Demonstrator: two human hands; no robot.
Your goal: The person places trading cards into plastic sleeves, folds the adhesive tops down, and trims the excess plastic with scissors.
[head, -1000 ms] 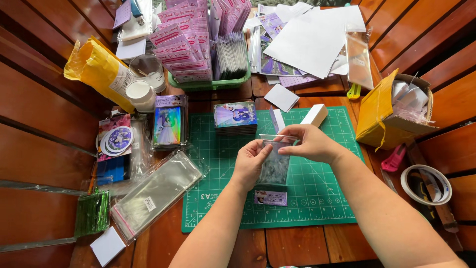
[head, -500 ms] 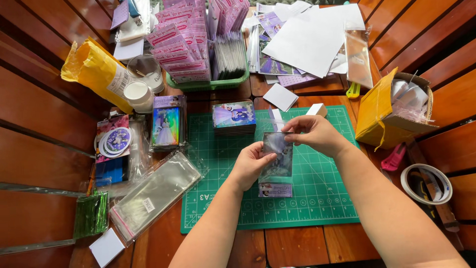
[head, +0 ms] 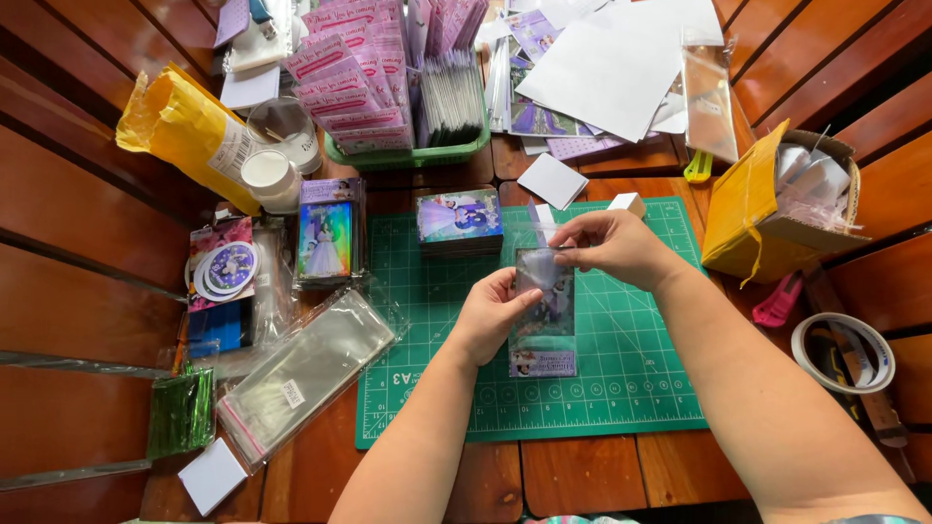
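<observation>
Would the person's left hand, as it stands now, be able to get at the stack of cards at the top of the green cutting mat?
Probably yes. The left hand sits just below the stack of cards, with only bare cutting mat between them, though it currently holds the clear sleeve.

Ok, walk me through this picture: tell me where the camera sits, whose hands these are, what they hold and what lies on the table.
There is no machine here. The camera is worn on a person's head and looks down at their own two bare hands over a wooden slatted table.

The left hand and the right hand together hold a clear plastic sleeve with a picture card inside, just above a green cutting mat. The right fingers pinch the sleeve's top edge; the left hand steadies its side.

Around them: a stack of picture cards on the mat, a pack of empty clear sleeves, a green tray of pink cards, white paper sheets, a yellow cardboard box and a roll of tape.
</observation>
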